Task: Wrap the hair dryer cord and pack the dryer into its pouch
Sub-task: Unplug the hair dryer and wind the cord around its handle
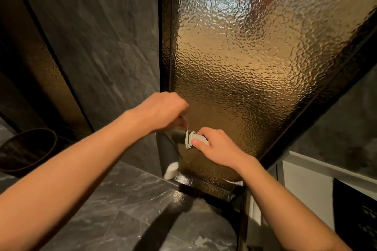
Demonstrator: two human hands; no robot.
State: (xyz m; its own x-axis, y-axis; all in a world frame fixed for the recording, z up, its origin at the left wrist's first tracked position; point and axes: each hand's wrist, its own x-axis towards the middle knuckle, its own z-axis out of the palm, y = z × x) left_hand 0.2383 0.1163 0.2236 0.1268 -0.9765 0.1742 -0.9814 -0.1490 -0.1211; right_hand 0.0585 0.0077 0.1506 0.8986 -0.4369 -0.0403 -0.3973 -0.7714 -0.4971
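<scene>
My right hand (216,149) grips the pale grey handle of the hair dryer (201,141) in front of the rippled glass door. Several turns of pale cord (188,140) lie around the handle just left of my thumb. From those turns the cord rises into my left hand (163,109), which is closed on it just above and to the left. A dark grey part (176,134), blurred, sticks out left of the coils and may be the dryer's body. Lower down, a blurred white piece (171,170) hangs in the air, possibly the plug. No pouch is in view.
The amber textured glass door (234,67) in its black frame fills the middle. Dark stone wall tiles are on the left, and a dark woven basket (26,149) stands on the marble floor (114,210) at far left. A white cabinet edge (302,185) is at right.
</scene>
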